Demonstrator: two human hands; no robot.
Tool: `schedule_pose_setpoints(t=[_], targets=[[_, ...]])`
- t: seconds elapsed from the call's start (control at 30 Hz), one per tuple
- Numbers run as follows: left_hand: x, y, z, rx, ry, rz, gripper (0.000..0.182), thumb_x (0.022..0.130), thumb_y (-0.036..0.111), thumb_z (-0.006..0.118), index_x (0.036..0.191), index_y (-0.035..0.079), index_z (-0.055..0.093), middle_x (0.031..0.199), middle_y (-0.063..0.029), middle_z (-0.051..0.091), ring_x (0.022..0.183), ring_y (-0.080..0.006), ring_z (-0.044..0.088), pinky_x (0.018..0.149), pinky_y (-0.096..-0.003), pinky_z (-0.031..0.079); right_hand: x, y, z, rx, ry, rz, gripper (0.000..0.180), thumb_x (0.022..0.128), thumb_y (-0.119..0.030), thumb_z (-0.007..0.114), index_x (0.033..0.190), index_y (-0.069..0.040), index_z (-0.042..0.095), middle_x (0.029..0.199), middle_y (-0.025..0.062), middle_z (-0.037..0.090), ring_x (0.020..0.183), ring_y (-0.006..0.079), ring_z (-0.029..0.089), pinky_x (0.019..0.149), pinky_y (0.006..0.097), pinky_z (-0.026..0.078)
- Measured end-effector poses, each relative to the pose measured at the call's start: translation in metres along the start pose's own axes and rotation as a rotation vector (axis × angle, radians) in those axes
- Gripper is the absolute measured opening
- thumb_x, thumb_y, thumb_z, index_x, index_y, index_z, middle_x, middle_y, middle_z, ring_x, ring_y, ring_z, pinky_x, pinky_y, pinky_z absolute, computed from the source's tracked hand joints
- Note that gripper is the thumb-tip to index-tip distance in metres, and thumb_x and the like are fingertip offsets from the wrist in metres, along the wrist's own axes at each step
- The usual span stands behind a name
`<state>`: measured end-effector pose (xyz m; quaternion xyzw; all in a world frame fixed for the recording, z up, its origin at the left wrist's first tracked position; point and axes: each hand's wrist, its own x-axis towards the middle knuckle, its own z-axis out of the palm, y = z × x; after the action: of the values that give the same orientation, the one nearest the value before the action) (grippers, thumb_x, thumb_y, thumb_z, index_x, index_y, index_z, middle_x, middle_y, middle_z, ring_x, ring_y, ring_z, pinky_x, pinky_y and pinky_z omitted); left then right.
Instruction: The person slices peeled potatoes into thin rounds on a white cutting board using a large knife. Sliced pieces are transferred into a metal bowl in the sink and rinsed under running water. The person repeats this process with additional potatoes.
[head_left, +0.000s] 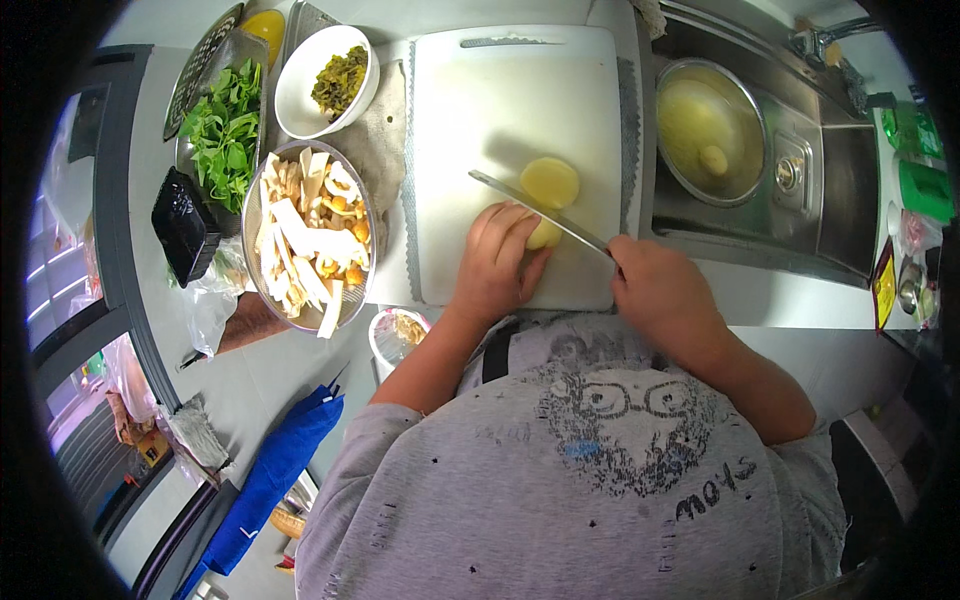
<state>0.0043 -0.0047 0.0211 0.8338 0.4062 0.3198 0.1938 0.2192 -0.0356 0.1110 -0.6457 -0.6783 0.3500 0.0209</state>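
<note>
On the white plastic cutting board (517, 97), my left hand (499, 259) holds a peeled potato piece (544, 235) down with its fingertips. My right hand (664, 289) is closed around the handle of a kitchen knife (555, 217). The blade slants up to the left across the board, close to my left fingertips and over the edge of the piece. Just beyond the blade lies round, pale yellow cut potato (550, 182). Whether the blade has entered the held piece cannot be told.
To the left stand a basket of sliced mushrooms (311, 240), a white bowl of chopped greens (289, 97), leafy greens (229, 135) and a black plastic tray (180, 225). At right, a metal bowl of water (675, 172) sits in the steel sink (847, 195). A bin (386, 352) is below the counter.
</note>
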Motion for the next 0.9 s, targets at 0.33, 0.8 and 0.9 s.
schedule_pose_setpoints(t=[0.33, 0.8, 0.9], targets=[[-0.006, -0.006, 0.003, 0.081, -0.031, 0.063, 0.037, 0.075, 0.010, 0.074, 0.109, 0.001, 0.062, 0.113, -0.0134, 0.058, 0.107, -0.0348, 0.054, 0.093, -0.0423, 0.043, -0.005, -0.008, -0.011, -0.114, -0.035, -0.106, 0.007, 0.088, -0.010, 0.052, 0.090, -0.004, 0.051, 0.077, 0.0176, 0.062, 0.069, 0.0355, 0.067, 0.058, 0.0451, 0.055], [-0.004, -0.020, 0.004, 0.054, 0.009, 0.144, 0.037, 0.071, 0.004, 0.073, 0.106, 0.002, 0.063, 0.111, -0.0137, 0.057, 0.102, -0.0344, 0.053, 0.091, -0.0435, 0.043, -0.005, -0.014, -0.018, -0.077, -0.148, -0.039, 0.008, 0.090, -0.010, 0.050, 0.090, -0.003, 0.049, 0.076, 0.0188, 0.062, 0.067, 0.0372, 0.066, 0.059, 0.0466, 0.055], [-0.006, -0.021, 0.006, 0.038, 0.013, 0.133, 0.038, 0.071, 0.004, 0.073, 0.107, 0.002, 0.062, 0.112, -0.0138, 0.056, 0.104, -0.0349, 0.052, 0.091, -0.0433, 0.043, -0.002, -0.014, -0.019, -0.078, -0.168, -0.056, 0.008, 0.090, -0.010, 0.050, 0.090, -0.002, 0.049, 0.074, 0.0192, 0.061, 0.067, 0.0380, 0.066, 0.059, 0.0468, 0.055]])
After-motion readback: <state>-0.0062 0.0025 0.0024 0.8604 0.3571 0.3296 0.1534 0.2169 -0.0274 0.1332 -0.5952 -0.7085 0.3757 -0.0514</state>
